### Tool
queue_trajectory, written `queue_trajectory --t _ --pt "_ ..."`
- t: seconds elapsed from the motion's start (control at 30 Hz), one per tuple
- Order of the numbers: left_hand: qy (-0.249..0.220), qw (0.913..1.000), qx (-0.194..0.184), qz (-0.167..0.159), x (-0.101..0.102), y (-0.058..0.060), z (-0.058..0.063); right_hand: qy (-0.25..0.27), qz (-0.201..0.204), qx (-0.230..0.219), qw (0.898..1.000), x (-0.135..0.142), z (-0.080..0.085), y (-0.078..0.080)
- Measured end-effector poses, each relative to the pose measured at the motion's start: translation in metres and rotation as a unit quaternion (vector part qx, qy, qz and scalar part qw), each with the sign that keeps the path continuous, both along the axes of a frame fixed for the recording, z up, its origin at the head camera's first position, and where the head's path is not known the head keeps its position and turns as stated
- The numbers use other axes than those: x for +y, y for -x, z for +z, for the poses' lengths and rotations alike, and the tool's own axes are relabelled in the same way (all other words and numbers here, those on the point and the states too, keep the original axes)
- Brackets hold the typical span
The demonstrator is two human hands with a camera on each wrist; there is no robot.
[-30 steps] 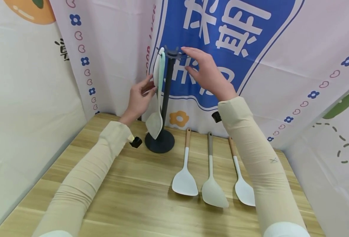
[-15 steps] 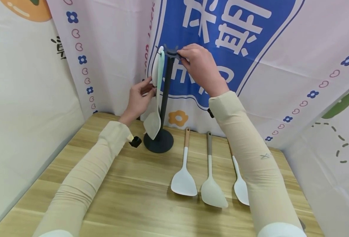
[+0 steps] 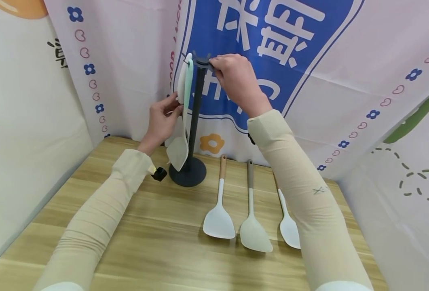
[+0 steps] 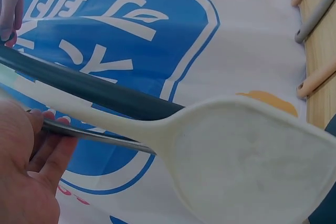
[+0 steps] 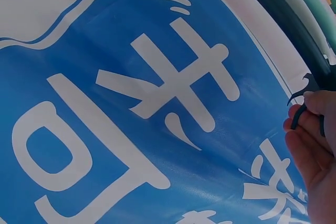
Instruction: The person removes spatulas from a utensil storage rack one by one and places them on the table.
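A black utensil stand [image 3: 197, 103] with a round base and hooks on top rises at the back of the table. From its left side hangs a turner [image 3: 178, 153] with a mint-green handle and an off-white head. Behind it hangs a utensil with a white handle [image 3: 181, 87]; its head is hidden. My left hand [image 3: 161, 121] pinches this utensil at its thin metal shaft [image 4: 107, 138], as the left wrist view shows. My right hand [image 3: 237, 79] holds a hook [image 5: 298, 116] at the stand's top right between thumb and fingers.
Three turners lie on the wooden table [image 3: 145, 234]: a white one with a wooden handle [image 3: 219, 222], a beige one with a grey handle [image 3: 255, 234], and another white one [image 3: 290, 231] partly behind my right sleeve. A printed cloth [image 3: 134, 48] hangs close behind the stand.
My right hand has come in from the right of the stand's top and taken hold of a hook. The left hand keeps its hold. The head view has shifted slightly.
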State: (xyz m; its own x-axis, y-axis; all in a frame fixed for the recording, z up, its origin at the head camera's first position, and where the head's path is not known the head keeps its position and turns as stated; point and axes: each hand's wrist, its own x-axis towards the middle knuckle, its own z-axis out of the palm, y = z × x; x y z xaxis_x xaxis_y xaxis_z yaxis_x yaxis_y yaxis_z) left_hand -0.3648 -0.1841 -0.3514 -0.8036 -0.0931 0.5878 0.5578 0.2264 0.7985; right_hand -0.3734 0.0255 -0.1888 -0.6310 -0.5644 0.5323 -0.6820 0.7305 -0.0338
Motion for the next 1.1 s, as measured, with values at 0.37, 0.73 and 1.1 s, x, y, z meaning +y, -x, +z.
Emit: queue_trajectory --t 0.37,0.73,1.1 --pt "-0.026 0.9993 0.006 0.027 0.002 -0.003 0.002 0.014 -0.008 -0.020 1.000 0.000 0.001 -0.002" --pt "-0.048 0.9973 0.015 0.054 0.002 -0.006 0.004 -0.003 -0.019 -0.019 1.000 0.001 0.001 -0.004" --pt "-0.062 0.9954 0.014 0.071 -0.002 -0.008 0.014 -0.008 -0.031 -0.033 0.999 -0.001 0.003 -0.006"
